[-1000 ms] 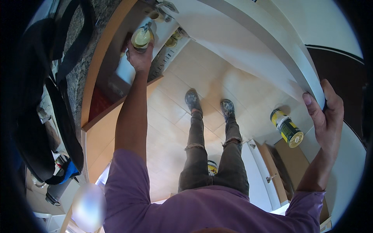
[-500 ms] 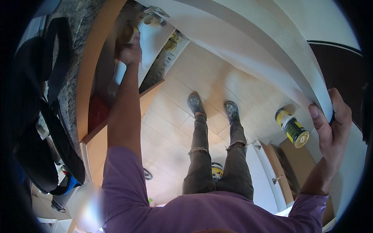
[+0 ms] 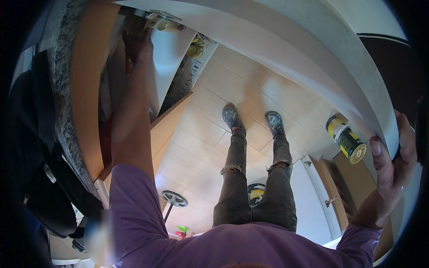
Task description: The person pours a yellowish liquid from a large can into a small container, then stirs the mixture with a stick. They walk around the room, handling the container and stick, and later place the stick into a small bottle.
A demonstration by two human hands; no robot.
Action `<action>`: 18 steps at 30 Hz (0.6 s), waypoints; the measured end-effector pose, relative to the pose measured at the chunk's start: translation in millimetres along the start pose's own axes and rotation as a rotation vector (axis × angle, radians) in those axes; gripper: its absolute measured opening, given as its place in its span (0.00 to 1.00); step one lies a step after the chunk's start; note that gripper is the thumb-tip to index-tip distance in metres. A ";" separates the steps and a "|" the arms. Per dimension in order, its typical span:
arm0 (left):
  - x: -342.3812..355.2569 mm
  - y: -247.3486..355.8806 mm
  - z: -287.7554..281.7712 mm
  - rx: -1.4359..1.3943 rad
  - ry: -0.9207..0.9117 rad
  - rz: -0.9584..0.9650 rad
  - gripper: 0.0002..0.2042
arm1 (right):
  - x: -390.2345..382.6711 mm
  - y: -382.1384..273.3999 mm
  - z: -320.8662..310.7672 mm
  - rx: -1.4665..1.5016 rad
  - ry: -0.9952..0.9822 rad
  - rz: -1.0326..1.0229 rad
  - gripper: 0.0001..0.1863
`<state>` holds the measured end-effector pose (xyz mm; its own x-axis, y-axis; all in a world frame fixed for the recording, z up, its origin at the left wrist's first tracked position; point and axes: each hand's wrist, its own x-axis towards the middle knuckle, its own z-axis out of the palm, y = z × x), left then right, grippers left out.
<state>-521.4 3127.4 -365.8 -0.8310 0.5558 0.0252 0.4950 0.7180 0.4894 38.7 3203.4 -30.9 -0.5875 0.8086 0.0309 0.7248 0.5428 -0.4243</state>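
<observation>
My left hand (image 3: 137, 44) reaches deep into an open cabinet at the upper left, above a white shelf (image 3: 167, 53). Its fingertips lie in shadow, so what they touch or hold is unclear. A small pale cup-like container (image 3: 166, 25) rests on the shelf to the right of the hand, near a metal hinge (image 3: 165, 16). At the right, my right hand (image 3: 395, 158) grips the edge of a large white cabinet door (image 3: 286, 58), thumb on one side and fingers on the other.
Jars with gold lids (image 3: 195, 50) sit in a lower compartment. Two stacked yellow-and-dark cans (image 3: 346, 139) stand on the floor at the right, and another bucket (image 3: 256, 194) shows behind my legs. A granite counter edge (image 3: 67, 89) and dark bags (image 3: 40, 147) are left.
My left hand has moved farther into the cabinet; the jar-like thing in it earlier no longer shows clearly. The view has shifted, and my right hand still grips the door.
</observation>
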 end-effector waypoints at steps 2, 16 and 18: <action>7.8 -6.3 4.0 -0.138 -0.014 0.035 0.54 | 0.0 -0.7 -3.3 0.015 -0.026 0.023 0.20; -56.7 -15.2 18.9 -0.424 0.033 0.099 0.32 | 1.6 3.3 -6.2 0.097 -0.072 -0.025 0.22; -83.6 1.4 40.4 -0.624 0.122 0.122 0.25 | 2.1 0.6 -4.8 0.116 -0.067 -0.012 0.22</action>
<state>-441.0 3098.9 -402.5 -0.8194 0.5395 0.1937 0.3774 0.2534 0.8907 39.6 3206.5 -26.7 -0.6214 0.7832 -0.0225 0.6733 0.5191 -0.5265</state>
